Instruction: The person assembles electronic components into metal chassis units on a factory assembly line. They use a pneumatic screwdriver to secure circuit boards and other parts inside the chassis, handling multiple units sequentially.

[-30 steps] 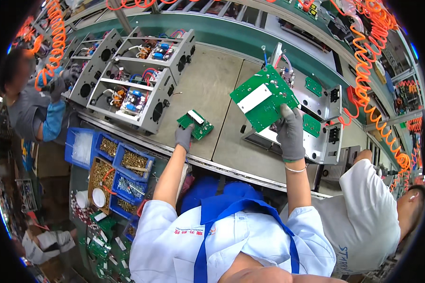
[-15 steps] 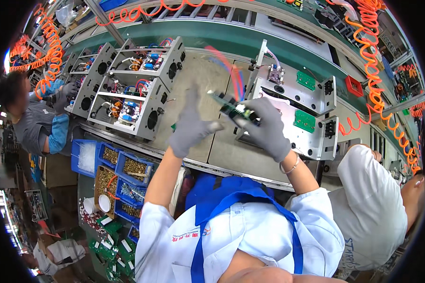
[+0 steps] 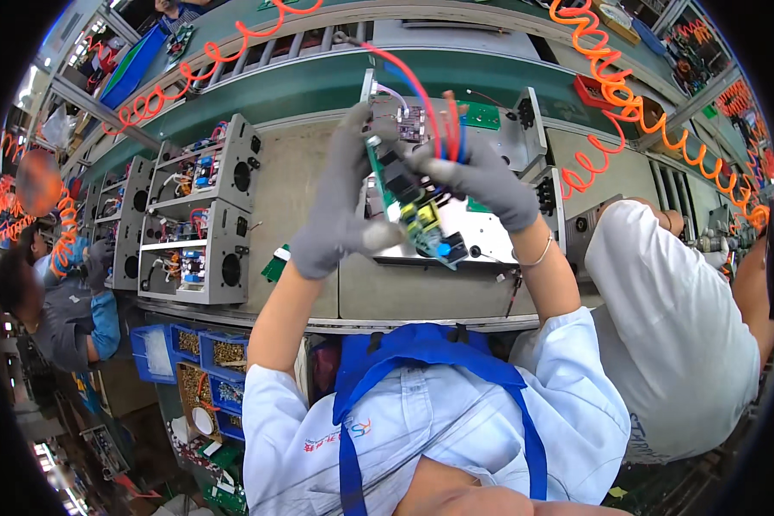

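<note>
Above the bench, a green circuit board (image 3: 421, 225) with black and yellow components is tilted on edge. Thick red and blue wires (image 3: 417, 90) rise from it, one ending in a ring lug. My right hand (image 3: 488, 185), in a grey glove, grips the board and its wires near the top. My left hand (image 3: 337, 202), also gloved, is open beside the board's left edge, thumb and fingers apart; whether it touches the board I cannot tell. Behind them lie open metal chassis (image 3: 525, 129), partly hidden by my right hand and the board.
Assembled metal units (image 3: 199, 249) with fans stand at the left. A small green board (image 3: 275, 263) lies near my left wrist. Blue bins (image 3: 224, 354) of screws sit at the lower left. Orange coiled hoses (image 3: 615, 77) hang overhead. Co-workers sit on both sides, one in a white shirt (image 3: 671, 318).
The view has shifted to the right. The board has turned from nearly level to steeply tilted, its component side showing. My left hand has come closer to it.
</note>
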Action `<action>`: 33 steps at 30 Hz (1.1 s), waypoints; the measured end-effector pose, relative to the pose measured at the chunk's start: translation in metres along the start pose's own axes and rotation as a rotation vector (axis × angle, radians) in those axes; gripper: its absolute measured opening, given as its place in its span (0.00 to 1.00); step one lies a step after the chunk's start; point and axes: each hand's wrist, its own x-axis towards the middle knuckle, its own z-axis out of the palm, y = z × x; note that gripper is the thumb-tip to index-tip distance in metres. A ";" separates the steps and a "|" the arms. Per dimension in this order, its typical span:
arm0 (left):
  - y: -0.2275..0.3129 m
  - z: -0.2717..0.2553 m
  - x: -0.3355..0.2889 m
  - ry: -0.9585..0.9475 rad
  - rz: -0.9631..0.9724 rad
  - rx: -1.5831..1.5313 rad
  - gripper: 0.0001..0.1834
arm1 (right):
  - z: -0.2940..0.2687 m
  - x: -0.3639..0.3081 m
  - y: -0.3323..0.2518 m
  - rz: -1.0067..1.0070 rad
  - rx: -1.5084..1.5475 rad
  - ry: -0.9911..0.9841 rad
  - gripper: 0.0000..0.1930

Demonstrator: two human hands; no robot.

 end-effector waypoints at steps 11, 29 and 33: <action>-0.062 -0.024 0.014 0.595 -0.051 0.242 0.43 | -0.151 0.059 0.098 0.177 -0.835 0.616 0.20; -0.191 -0.152 -0.302 1.541 -0.899 0.383 0.31 | -0.170 0.068 0.162 0.319 -0.475 0.589 0.17; -0.198 -0.147 -0.327 1.590 -0.864 0.081 0.23 | -0.169 0.074 0.168 0.300 -0.565 0.617 0.17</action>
